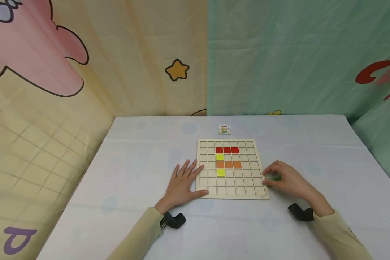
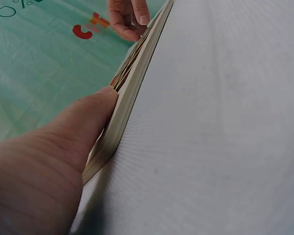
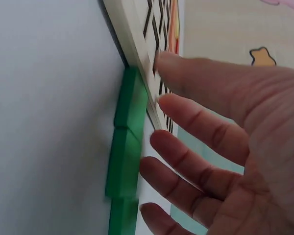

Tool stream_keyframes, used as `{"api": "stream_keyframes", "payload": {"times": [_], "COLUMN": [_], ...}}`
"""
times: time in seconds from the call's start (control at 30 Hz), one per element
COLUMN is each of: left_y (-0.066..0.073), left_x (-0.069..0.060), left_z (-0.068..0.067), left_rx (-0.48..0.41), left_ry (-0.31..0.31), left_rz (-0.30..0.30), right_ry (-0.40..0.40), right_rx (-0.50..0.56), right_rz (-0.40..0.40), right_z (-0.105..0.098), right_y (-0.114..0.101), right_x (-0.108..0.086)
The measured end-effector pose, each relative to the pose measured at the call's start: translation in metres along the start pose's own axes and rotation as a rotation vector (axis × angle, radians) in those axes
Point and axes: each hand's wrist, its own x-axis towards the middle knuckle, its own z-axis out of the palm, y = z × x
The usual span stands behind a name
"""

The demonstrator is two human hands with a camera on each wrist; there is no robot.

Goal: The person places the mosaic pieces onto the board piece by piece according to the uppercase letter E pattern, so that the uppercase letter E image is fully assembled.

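A pale wooden grid board [image 1: 247, 182] lies on the table, holding three red tiles [image 1: 227, 150], three orange tiles [image 1: 229, 164], a yellow tile [image 1: 219, 157] and a lower yellow tile [image 1: 220, 172]. My left hand [image 1: 182, 184] has its fingers spread, with little finger and thumb over the board's left side; the thumb touches the edge in the left wrist view. At the right edge, my right hand [image 1: 289, 182] hovers with loosely bent fingers. Beneath it, three green tiles [image 3: 123, 161] lie in a row on the table beside the board; no tile shows between the fingertips.
Behind the board lies a small card [image 1: 224, 129] printed with a coloured grid pattern. The table [image 1: 143, 151] has a white cloth. Patterned curtains [image 1: 279, 54] hang behind it. Each wrist wears a black device, such as the left wrist camera [image 1: 173, 220].
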Motion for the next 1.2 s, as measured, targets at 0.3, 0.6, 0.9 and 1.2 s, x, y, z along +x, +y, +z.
{"api": "stream_keyframes", "payload": {"times": [0.3,0.6,0.9,1.2], "left_y": [0.000,0.000,0.000,0.000], "left_x": [0.001,0.000,0.000,0.001], "left_z": [0.001,0.000,-0.001,-0.001], "left_rx": [-0.001,0.006,0.004,-0.003], "left_ry": [0.001,0.013,0.008,0.008], "left_rz": [0.005,0.003,0.007,0.006], "right_ry": [-0.104,-0.050,-0.024,0.050], "right_rx": [-0.003,-0.001,0.028,0.033], "right_rz": [-0.043,-0.045,0.051,0.065], "right_z": [-0.012,-0.012,-0.009,-0.006], "right_y": [0.012,0.016,0.017,0.017], "right_x": [-0.005,0.000,0.001,0.002]}}
